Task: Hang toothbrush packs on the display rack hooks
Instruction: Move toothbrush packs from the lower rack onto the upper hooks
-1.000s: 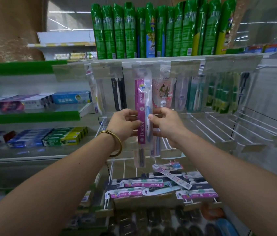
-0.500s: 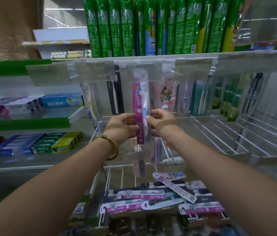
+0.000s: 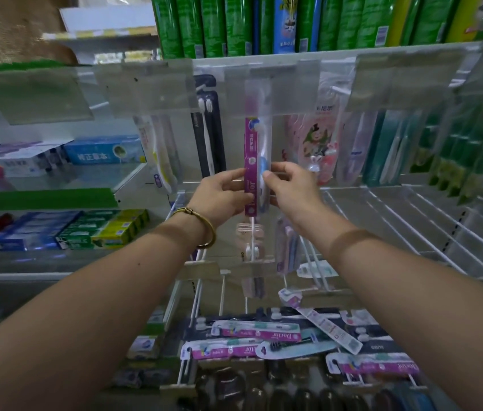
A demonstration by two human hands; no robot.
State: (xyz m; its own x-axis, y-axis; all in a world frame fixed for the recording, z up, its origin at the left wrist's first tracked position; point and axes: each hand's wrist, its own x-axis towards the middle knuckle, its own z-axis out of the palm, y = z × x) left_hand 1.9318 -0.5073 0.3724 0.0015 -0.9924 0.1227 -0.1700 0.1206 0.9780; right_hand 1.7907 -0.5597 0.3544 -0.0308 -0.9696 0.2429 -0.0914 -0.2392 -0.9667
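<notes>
A purple toothbrush pack (image 3: 251, 149) stands upright in front of the top row of hooks, its top behind a clear price tag holder (image 3: 272, 87). My left hand (image 3: 222, 197) pinches its left edge and my right hand (image 3: 292, 189) pinches its right edge, near the lower half. Whether its hole is on the hook is hidden by the holder. Several more purple packs (image 3: 256, 332) lie loose in a pile on the lower hooks.
Other toothbrush packs (image 3: 317, 146) hang left and right on the top row. Bare white wire hooks (image 3: 397, 209) stick out at the right. Toothpaste boxes (image 3: 103, 228) fill the left shelves. Green bottles (image 3: 234, 22) stand on the shelf above.
Both hands have pushed the purple pack up and further in toward the top row. The view has moved closer to the rack.
</notes>
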